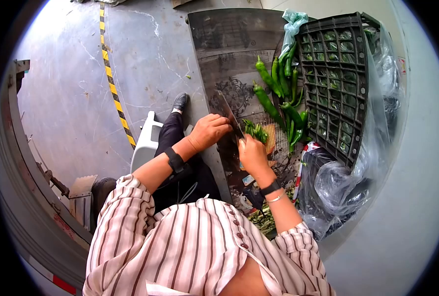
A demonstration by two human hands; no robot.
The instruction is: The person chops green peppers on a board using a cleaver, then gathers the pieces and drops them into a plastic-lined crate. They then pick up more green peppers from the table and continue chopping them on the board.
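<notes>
A knife [229, 112] with a broad blade is in my right hand [254, 157], whose fingers are wrapped round its handle. On the other side of the blade, my left hand [209, 131] has its fingers bent and pressed together at the blade; whatever they hold is hidden. Just right of the knife lies a small pile of cut green pieces [255, 131]. Long green peppers [268, 102] are spread over the dark patterned table [219, 59], beyond and to the right of the pile.
A black plastic crate [334, 84] stands tilted on the right, with clear plastic bags [335, 190] beside and below it. A pale green bag [293, 24] touches its top corner. Left of the table are a white stool [147, 143] and yellow-black floor tape [109, 74].
</notes>
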